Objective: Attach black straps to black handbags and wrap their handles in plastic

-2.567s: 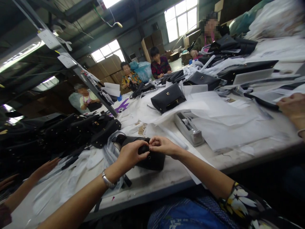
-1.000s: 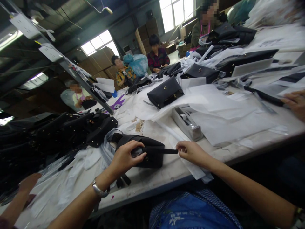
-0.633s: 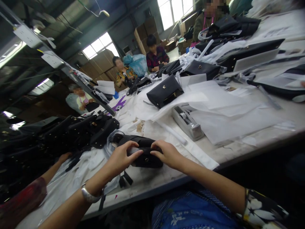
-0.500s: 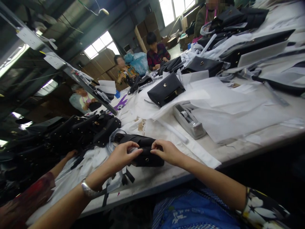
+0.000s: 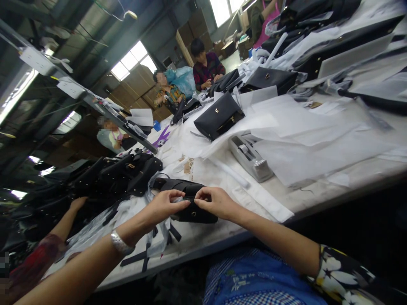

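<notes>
A small black handbag [image 5: 199, 217] with a gold clasp on its front lies at the table's near edge. My left hand [image 5: 167, 204] is closed in a pinch at its upper middle, with something pale under the fingers. Close by on the right, my right hand [image 5: 218, 203] pinches the same dark upper part, thumb and forefinger together. The two sets of fingertips almost meet. Exactly which strap or flap edge they grip is too small to tell.
A grey tape dispenser [image 5: 251, 157] stands beyond my right hand. Another black handbag [image 5: 219, 116] lies on white sheets [image 5: 286, 131]. At left, more black bags [image 5: 127, 173] are heaped, and a co-worker's arm [image 5: 68, 220] reaches there. A metal post [image 5: 127, 123] rises from the table.
My right hand has moved slightly left, nearer to my left fingertips. The co-worker's arm at left has shifted left and up toward the heaped bags. The view has tilted slightly.
</notes>
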Demonstrator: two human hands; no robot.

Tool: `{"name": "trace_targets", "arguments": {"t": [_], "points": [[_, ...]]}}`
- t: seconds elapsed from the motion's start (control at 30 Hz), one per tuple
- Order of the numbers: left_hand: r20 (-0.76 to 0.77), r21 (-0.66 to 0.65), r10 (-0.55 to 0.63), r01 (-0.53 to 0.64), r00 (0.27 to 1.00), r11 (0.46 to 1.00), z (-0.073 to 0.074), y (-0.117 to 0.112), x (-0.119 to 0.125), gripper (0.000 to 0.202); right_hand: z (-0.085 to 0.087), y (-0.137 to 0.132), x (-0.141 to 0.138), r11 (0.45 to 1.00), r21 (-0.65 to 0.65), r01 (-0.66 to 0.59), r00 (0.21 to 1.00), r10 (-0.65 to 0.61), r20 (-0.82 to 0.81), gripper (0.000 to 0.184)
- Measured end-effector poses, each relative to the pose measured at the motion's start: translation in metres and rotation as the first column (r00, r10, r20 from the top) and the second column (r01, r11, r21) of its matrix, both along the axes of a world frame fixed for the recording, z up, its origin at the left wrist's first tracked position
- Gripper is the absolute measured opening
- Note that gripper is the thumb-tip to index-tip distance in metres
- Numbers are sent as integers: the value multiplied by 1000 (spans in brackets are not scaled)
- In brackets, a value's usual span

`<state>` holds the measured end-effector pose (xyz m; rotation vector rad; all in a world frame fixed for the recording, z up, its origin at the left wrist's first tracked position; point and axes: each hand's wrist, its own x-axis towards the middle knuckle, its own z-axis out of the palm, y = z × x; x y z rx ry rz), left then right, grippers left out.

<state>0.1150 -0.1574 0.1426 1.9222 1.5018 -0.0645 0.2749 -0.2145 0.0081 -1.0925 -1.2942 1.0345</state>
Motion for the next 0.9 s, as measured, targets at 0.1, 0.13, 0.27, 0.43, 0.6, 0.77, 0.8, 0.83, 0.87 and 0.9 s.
{"name": "trace_targets", "arguments": {"t": [0.1,0.13,0.27,0.43,0.6,0.77,0.8,0.83,0.87,0.9], "points": [[-9,-4,-3,3,1000,1000,2,-1,3,55,-3,0,-4,1000,7,5,999,-5,-40,16],[-11,0,-2,2,1000,1000,3,-2,5,54,-4,-1,-4,1000,6,0,998,0,-57,18],[-40,0,15,-15,999,1000,5,-4,11,52,-6,1,-5,999,-29,-30,993,26,-118,17],[-55,11,29,-28,998,1000,7,-3,16,53,-10,5,-4,995,-65,-69,980,56,-189,17],[-84,7,9,-9,996,1000,7,1,19,52,-14,9,-5,991,-69,-110,967,91,-237,15],[-165,39,-7,13,986,999,9,0,28,46,-15,10,-8,994,-56,-94,964,77,-255,13],[-175,46,-12,20,985,999,9,-1,29,45,-16,10,-9,995,-52,-87,964,71,-255,12],[-180,53,-16,26,984,998,8,-1,30,44,-16,10,-9,996,-49,-79,965,64,-255,11],[-181,60,-19,31,983,998,8,-1,31,43,-17,10,-10,996,-46,-70,965,56,-254,11],[-179,66,-19,32,984,997,7,-1,31,42,-18,10,-11,997,-46,-61,966,47,-253,11]]}}
